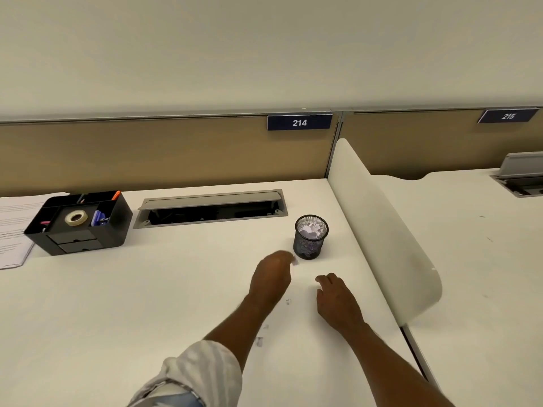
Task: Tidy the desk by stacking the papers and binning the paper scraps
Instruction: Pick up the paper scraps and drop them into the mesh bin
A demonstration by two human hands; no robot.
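Observation:
A small black mesh bin (310, 245) stands on the white desk (147, 304) with crumpled white paper scraps (311, 230) inside. My left hand (271, 277) is just left of the bin, fingers curled, with a bit of white paper scrap (294, 262) showing at its fingertips. My right hand (335, 295) rests on the desk below the bin, fingers loosely bent, holding nothing. Tiny paper bits (288, 301) lie between my arms, with more tiny paper bits (259, 341) nearer me. A stack of printed papers (11, 230) lies at the far left edge.
A black desk organiser (79, 223) with a tape roll and pens sits beside the papers. A grey cable hatch (210, 208) is open at the back. A white curved divider (382, 230) bounds the desk on the right; a tan partition runs behind.

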